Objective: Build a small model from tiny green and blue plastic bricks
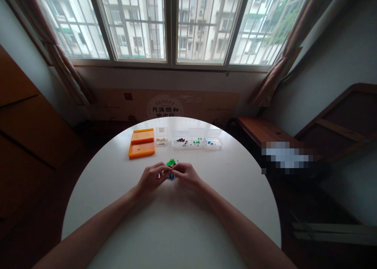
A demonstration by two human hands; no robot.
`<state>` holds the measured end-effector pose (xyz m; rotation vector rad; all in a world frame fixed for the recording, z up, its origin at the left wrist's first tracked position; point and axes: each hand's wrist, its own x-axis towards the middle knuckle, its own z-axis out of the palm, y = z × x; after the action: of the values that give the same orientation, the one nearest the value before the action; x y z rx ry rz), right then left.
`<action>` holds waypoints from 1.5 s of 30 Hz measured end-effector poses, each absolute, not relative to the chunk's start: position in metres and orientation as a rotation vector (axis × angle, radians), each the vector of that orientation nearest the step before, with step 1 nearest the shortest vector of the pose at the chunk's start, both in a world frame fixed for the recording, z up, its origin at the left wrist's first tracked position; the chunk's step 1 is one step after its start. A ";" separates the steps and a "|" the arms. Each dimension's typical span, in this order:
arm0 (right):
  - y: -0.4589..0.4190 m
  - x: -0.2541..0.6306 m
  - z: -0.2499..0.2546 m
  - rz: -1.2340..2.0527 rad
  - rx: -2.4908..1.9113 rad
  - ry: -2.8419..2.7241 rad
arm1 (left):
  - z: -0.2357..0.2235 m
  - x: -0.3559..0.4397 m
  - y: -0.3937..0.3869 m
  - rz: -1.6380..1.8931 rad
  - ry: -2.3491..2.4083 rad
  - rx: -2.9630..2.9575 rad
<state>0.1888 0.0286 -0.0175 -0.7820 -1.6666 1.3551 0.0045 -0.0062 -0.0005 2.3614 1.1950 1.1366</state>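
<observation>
A small brick model (171, 162), bright green at the top, dark in the middle and blue at the bottom, is between my two hands at the centre of the white round table. My left hand (152, 175) is closed, thumb and fingers pinching the model from its left side. From the other side, the fingertips of my right hand (187, 173) are pressed together at the model's middle. The fingertips of both hands nearly meet and hide much of it. Whether a tiny loose piece is pinched there is too small to tell.
Beyond the hands stands an orange two-level tray (141, 150) with a tiny piece in it. Beside it are a small clear box (161, 131) of pale pieces and an opened clear compartment box (218, 146) with brown, green and blue pieces. A wooden bench (255, 128) stands right of the table.
</observation>
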 end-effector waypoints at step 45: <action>0.026 0.188 -0.014 1.257 -0.818 -1.726 | -0.006 0.005 -0.005 1.109 1.219 2.323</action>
<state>0.1881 0.0261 -0.0135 -0.8181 -1.7261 1.2575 0.0046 -0.0046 -0.0058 2.3234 1.2186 1.1089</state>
